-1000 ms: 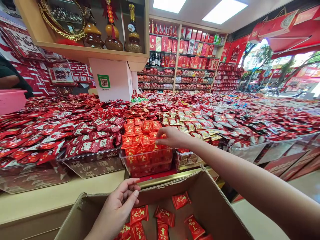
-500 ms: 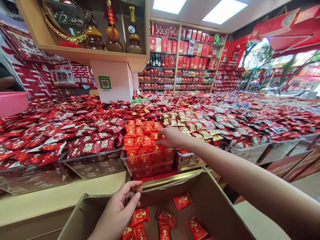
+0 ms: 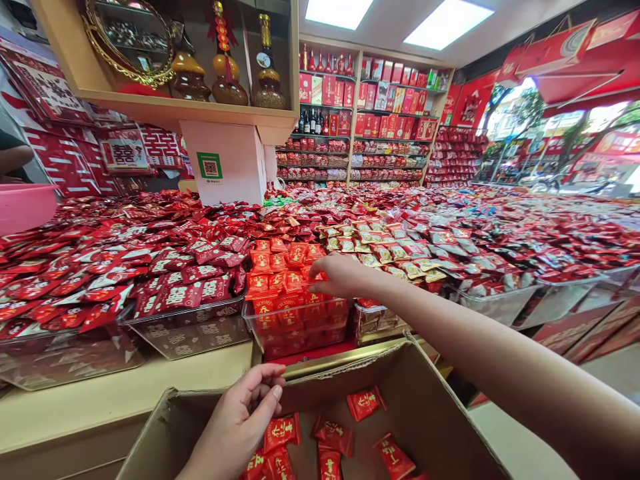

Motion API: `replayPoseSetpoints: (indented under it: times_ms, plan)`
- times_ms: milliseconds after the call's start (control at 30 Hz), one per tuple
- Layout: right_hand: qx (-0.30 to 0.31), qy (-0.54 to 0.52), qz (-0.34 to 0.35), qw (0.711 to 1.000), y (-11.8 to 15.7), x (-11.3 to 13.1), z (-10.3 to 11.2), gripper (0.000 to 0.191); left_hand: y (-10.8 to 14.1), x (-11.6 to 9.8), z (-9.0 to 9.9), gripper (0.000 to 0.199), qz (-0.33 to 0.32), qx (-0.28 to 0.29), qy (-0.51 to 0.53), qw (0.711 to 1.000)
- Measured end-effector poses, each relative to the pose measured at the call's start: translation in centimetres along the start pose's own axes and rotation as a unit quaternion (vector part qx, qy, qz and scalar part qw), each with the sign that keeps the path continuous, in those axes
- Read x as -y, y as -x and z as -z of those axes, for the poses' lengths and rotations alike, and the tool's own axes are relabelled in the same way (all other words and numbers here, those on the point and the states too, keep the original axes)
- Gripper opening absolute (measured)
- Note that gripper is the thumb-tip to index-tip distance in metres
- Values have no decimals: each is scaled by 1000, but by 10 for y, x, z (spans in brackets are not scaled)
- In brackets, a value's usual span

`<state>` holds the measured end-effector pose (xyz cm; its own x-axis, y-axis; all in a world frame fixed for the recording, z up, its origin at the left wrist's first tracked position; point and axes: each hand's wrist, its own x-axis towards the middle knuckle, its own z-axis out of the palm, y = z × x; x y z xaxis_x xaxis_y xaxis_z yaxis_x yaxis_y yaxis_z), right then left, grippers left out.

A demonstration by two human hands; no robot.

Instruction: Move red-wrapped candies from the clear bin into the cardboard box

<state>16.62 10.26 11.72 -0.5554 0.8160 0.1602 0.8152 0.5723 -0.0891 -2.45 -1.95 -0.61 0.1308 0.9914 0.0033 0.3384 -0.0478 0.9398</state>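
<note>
My right hand (image 3: 337,275) reaches over a clear plastic bin (image 3: 295,327) heaped with small red candy packets (image 3: 277,263) printed in gold. Its thumb and forefinger stand apart at the right side of the heap, with red wrappers behind the gap. My left hand (image 3: 245,413) hovers over the left part of an open cardboard box (image 3: 415,387), fingers loosely bent and apart from the thumb, with nothing seen in it. Several red packets (image 3: 366,403) of the same kind lie scattered on the box's bottom, some partly hidden by the left hand.
Bins of dark red packets (image 3: 190,293) stand to the left, cream and gold packets (image 3: 390,250) to the right. A white pillar with a QR sign (image 3: 210,167) rises behind under a display cabinet (image 3: 195,110). At far left are a pink basin (image 3: 25,208) and another person's arm (image 3: 14,159).
My right hand has shifted slightly left over the red packets, and its thumb and forefinger look a little wider apart. The left hand and the box have hardly moved.
</note>
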Motion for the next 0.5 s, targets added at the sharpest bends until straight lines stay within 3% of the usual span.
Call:
replayPoseSetpoints:
  times_ms: [167, 200, 267, 333, 433, 467, 500]
  plan:
    - [-107, -56, 25, 992, 23, 7, 10, 19, 2, -7, 3, 18, -39, 24, -101, 994]
    - [-91, -99, 52, 990, 34, 11, 11, 17, 3, -9, 3, 18, -49, 38, -126, 990]
    - [38, -201, 124, 971, 58, 23, 0, 15, 6, -11, 0, 19, -59, 80, -163, 982]
    - [212, -243, 175, 930, 77, 37, -33, 15, 9, -4, -6, 20, -60, 151, -193, 968]
    - [386, -134, 142, 902, 92, 55, -119, 5, 13, 26, -17, 25, -28, 262, -261, 929]
    - [424, -116, 89, 894, 94, 58, -150, 5, 15, 39, -19, 35, 6, 277, -294, 915]
    - [372, -147, 38, 916, 96, 60, -180, 12, 16, 53, -21, 40, 46, 273, -328, 903]
